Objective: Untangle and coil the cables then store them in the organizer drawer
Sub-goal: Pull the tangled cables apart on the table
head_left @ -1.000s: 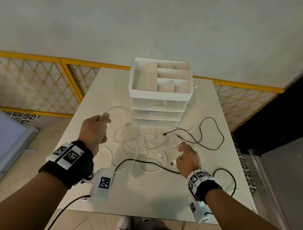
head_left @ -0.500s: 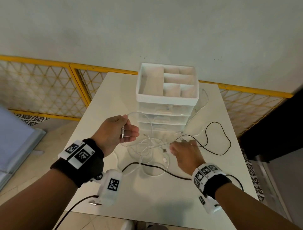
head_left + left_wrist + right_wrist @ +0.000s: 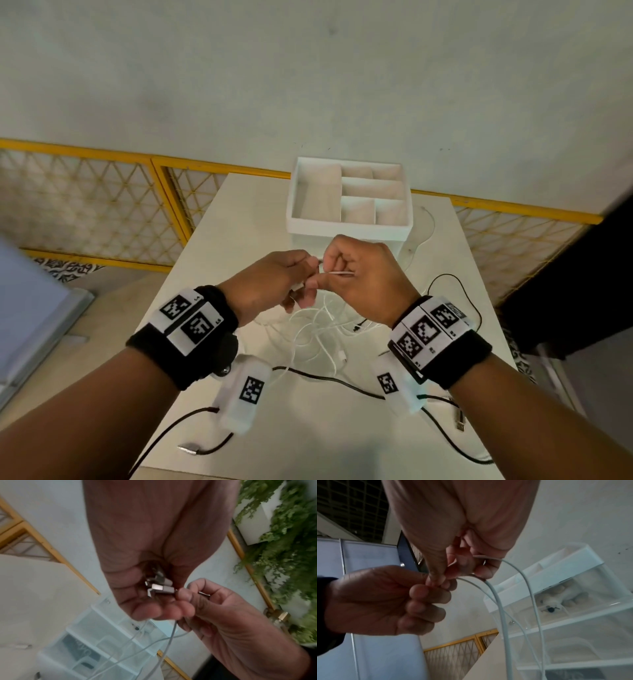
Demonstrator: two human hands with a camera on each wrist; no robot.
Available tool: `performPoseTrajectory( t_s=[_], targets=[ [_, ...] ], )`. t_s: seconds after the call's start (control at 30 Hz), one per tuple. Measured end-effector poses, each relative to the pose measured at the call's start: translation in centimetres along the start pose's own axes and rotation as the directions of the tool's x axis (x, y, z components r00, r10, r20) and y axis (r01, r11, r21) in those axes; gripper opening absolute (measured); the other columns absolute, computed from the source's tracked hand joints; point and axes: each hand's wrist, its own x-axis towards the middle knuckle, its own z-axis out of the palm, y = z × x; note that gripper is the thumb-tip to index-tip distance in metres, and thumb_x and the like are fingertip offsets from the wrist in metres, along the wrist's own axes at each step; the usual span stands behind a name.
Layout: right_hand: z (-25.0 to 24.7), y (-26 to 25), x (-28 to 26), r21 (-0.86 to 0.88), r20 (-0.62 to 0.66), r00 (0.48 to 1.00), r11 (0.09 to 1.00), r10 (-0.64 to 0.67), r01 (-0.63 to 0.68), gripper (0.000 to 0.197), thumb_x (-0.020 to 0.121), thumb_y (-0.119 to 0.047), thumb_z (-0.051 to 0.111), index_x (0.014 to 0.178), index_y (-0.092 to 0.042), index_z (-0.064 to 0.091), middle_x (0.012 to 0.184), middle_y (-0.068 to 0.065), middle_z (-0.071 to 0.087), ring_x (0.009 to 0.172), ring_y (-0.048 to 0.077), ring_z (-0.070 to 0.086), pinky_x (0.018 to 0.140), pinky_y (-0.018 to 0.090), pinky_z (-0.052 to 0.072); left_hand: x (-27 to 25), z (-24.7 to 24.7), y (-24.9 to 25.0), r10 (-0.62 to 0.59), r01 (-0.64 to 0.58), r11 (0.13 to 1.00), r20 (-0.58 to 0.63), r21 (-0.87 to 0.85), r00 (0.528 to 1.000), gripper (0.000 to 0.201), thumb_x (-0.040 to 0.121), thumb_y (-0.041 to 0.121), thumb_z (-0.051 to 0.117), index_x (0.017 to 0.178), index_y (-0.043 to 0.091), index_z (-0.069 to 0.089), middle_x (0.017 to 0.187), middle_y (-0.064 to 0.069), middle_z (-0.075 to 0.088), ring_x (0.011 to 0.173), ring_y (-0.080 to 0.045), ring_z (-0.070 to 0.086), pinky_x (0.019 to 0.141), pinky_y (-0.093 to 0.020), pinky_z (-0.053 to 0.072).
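both hands up at frame centre, meeting in front of the white plastic organizer with clear drawers (image 3: 349, 209). left hand (image 3: 270, 281) curled around a cluster of silver-tipped white cable plugs (image 3: 158, 586), fingers closed over them in the left wrist view. right hand (image 3: 363, 277) pinching a thin white cable (image 3: 498, 601) between thumb and fingertips, knuckles touching the left hand's. white strands dropping from both grips down to a loose tangle of white cables (image 3: 315, 329) on the white surface (image 3: 239, 219), just below the hands in the head view. tangle lying right in front of the organizer, still knotted, not coiled. organizer standing at the far middle of the surface, open divided tray on top, drawers below shut as far as can be seen; a small plush toy (image 3: 556, 599) visible through one clear drawer front in the right wrist view. thin black cable (image 3: 325, 378) snaking across the lower part of the surface, another black loop (image 3: 455, 284) at right of the tangle. silver usb plug (image 3: 190, 448) lying near the lower left edge of the surface. yellow lattice fence (image 3: 102, 205) behind, across the upper left and right.
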Motion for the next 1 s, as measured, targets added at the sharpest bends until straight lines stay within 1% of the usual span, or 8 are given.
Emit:
performPoseTrajectory(
  t_s=[0.13, 0.3, 0.43, 0.53, 0.7, 0.83, 0.93, 1.0],
  targets=[
    [-0.7, -0.5, 0.4, 0.027, 0.076, 0.996, 0.998, 0.05, -0.053, 0.035, 0.077, -0.026, 0.084, 0.102, -0.02, 0.06, 0.056, 0.001, 0.051, 0.053, 0.014, 0.047, 0.056, 0.03, 0.048, -0.2, -0.3, 0.8, 0.028, -0.026, 0.999, -0.05, 0.036, 0.998, 0.033, 0.103, 0.029, 0.047, 0.073, 0.014, 0.05, 0.057, 0.003, 0.042, 0.045, -0.01, 0.03, 0.042, -0.021, 0.026],
    [-3.0, 3.6, 0.6, -0.101, 0.075, 0.979, 0.978, 0.19, -0.182, 0.033, 0.082, -0.039, 0.078, 0.063, -0.015, 0.064, 0.049, -0.011, 0.039, 0.047, 0.006, 0.033, 0.051, 0.02, 0.031, -0.8, -2.3, 2.6, 0.258, -0.297, 0.942, -0.23, -0.156, 0.938, 0.037, 0.087, 0.047, 0.061, 0.074, 0.013, 0.063, 0.051, 0.006, 0.028, 0.047, -0.015, 0.015, 0.046, -0.025, 0.014],
    [-3.9, 8.7, -0.3, -0.48, -0.041, 0.893, 0.775, 0.448, -0.411, 0.046, 0.09, -0.051, 0.062, 0.073, -0.009, 0.07, 0.068, 0.005, 0.06, 0.069, 0.021, 0.058, 0.062, 0.029, 0.036, -1.1, -4.3, 3.2, 0.299, -0.434, 0.824, -0.37, -0.365, 0.879, 0.034, 0.087, 0.048, 0.06, 0.075, 0.016, 0.063, 0.047, 0.007, 0.026, 0.044, -0.013, 0.014, 0.044, -0.025, 0.012],
    [-5.1, 9.5, 0.2, -0.53, -0.21, 0.821, 0.643, 0.531, -0.552, 0.041, 0.095, -0.05, 0.055, 0.09, -0.015, 0.075, 0.089, 0.011, 0.064, 0.089, 0.031, 0.06, 0.073, 0.03, 0.041, -0.9, -4.5, 1.6, 0.254, -0.391, 0.847, -0.372, -0.36, 0.893, 0.035, 0.089, 0.048, 0.057, 0.081, 0.016, 0.069, 0.047, 0.007, 0.026, 0.042, -0.011, 0.016, 0.044, -0.025, 0.013],
    [-10.3, 7.9, 3.6, -0.383, -0.464, 0.78, 0.699, 0.42, -0.604, 0.02, 0.091, -0.033, 0.056, 0.087, -0.025, 0.075, 0.098, 0.008, 0.069, 0.098, 0.031, 0.063, 0.076, 0.028, 0.039, -0.5, -4.8, -2.6, 0.054, -0.207, 0.941, -0.482, -0.269, 0.874, 0.04, 0.096, 0.046, 0.054, 0.075, 0.014, 0.062, 0.045, 0.012, 0.028, 0.04, -0.009, 0.019, 0.041, -0.02, 0.018],
    [-13.3, 6.2, 4.3, -0.434, -0.551, 0.796, 0.728, 0.251, -0.53, 0.024, 0.093, -0.034, 0.062, 0.088, -0.017, 0.079, 0.08, 0.007, 0.07, 0.087, 0.03, 0.064, 0.073, 0.024, 0.04, 0.1, -5.7, -4.5, -0.048, -0.191, 0.935, -0.641, -0.299, 0.766, 0.042, 0.098, 0.042, 0.054, 0.066, 0.015, 0.053, 0.045, 0.012, 0.032, 0.037, -0.006, 0.023, 0.036, -0.017, 0.021],
    [-13.6, 7.5, 4.0, -0.388, -0.546, 0.722, 0.636, 0.425, -0.667, 0.043, 0.09, -0.048, 0.064, 0.071, -0.011, 0.073, 0.064, 0.009, 0.064, 0.061, 0.027, 0.059, 0.053, 0.024, 0.039, 0.5, -6.3, -4.7, -0.102, -0.239, 0.892, -0.685, -0.384, 0.721, 0.042, 0.1, 0.042, 0.051, 0.066, 0.017, 0.051, 0.047, 0.01, 0.036, 0.036, -0.006, 0.026, 0.035, -0.018, 0.023],
    [-13.4, 8.0, 3.7, -0.201, -0.5, 0.686, 0.7, 0.528, -0.685, 0.04, 0.082, -0.05, 0.068, 0.073, -0.011, 0.075, 0.068, 0.011, 0.07, 0.059, 0.03, 0.062, 0.054, 0.032, 0.051, 0.8, -5.9, -4.8, -0.09, -0.19, 0.923, -0.666, -0.335, 0.74, 0.042, 0.101, 0.039, 0.049, 0.067, 0.015, 0.052, 0.046, 0.008, 0.039, 0.037, -0.007, 0.03, 0.037, -0.02, 0.027]
  ],
)
